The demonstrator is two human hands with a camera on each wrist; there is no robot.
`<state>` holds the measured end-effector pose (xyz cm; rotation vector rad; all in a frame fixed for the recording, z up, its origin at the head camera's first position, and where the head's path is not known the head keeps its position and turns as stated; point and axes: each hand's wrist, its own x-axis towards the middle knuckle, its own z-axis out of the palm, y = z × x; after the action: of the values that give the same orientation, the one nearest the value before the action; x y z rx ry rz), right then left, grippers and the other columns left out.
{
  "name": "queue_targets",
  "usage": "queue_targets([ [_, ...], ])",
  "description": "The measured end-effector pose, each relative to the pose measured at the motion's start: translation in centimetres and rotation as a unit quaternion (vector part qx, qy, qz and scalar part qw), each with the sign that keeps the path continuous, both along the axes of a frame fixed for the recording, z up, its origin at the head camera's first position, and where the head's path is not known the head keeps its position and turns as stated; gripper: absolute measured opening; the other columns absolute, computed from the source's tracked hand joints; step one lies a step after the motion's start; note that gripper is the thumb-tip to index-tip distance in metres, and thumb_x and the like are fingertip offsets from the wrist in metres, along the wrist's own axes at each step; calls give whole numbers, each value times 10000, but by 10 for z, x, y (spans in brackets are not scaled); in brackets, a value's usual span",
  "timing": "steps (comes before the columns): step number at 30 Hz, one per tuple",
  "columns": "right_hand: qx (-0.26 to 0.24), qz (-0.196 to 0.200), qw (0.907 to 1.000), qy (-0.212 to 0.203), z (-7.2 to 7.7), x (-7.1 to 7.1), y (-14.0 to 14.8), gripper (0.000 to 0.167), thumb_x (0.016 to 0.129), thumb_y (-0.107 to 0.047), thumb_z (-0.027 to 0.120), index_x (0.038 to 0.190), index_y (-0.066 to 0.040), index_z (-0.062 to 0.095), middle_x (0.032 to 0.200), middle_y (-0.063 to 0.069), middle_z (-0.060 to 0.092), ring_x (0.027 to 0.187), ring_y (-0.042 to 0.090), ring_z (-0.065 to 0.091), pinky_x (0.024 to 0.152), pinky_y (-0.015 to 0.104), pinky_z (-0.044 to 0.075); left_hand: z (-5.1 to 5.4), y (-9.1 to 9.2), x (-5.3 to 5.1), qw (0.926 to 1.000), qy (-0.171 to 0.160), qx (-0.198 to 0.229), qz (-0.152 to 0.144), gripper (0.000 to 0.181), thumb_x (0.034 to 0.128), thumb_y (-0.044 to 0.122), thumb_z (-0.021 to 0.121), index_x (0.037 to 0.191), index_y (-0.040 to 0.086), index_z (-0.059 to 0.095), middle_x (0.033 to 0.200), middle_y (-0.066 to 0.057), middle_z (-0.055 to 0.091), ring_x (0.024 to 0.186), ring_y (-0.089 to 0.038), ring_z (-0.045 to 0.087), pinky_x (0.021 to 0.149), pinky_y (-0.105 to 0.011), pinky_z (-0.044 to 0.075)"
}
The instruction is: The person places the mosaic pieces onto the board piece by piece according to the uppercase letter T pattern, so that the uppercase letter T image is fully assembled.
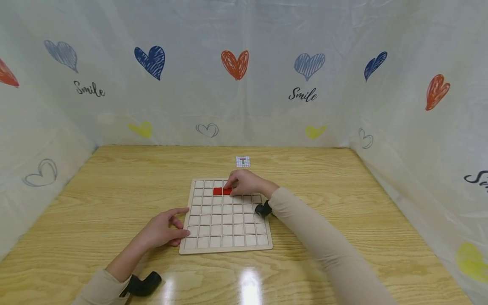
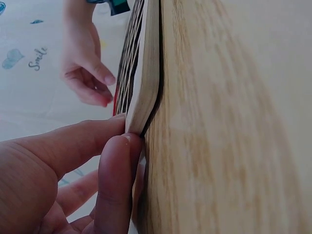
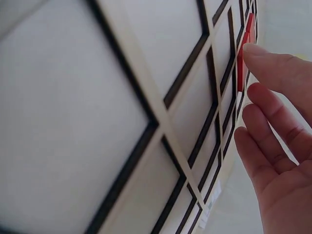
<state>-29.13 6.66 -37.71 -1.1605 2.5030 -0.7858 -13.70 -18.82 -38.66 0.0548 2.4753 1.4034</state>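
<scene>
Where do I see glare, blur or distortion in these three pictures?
Head view: bright glare on the table, near the bottom edge; left wrist view: the right hand and the wall behind look soft; right wrist view: the close, slanted angle makes the board's near squares look much larger than the far ones.

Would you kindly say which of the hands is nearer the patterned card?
Right: the right hand is just this side of the card; the left hand is farther, at the left edge of the board.
</scene>
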Motion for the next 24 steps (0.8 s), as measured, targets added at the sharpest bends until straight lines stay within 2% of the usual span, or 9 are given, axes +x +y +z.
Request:
queue_targets([
  [10, -9, 243, 9996, 164, 8, 7, 14, 213, 816, -52, 703, 1029, -50, 716, 963, 18, 615, 951, 156, 572, 850, 252, 458, 0, 0, 0, 9999, -49, -78, 39, 673, 767, 60, 756, 1350, -20, 430, 835, -98, 519, 563, -161, 566, 512, -298, 534],
  [16, -59, 278, 9996, 29, 10, 16, 24, 223, 818, -51, 711, 1041, -42, 710, 990, 33, 606, 955, 159, 572, 861, 263, 465, -1, 0, -1, 9999, -70, -105, 47, 679, 767, 70, 759, 1354, -12, 429, 836, -96, 521, 565, -162, 565, 510, -300, 532],
  [24, -144, 233, 9995, 128, 8, 24, 37, 213, 819, -63, 712, 1032, -54, 716, 971, 2, 607, 942, 188, 572, 819, 290, 478, -2, 0, 0, 9995, -66, -286, 84, 684, 761, 84, 766, 1353, -3, 435, 833, -86, 525, 555, -158, 566, 502, -295, 523],
])
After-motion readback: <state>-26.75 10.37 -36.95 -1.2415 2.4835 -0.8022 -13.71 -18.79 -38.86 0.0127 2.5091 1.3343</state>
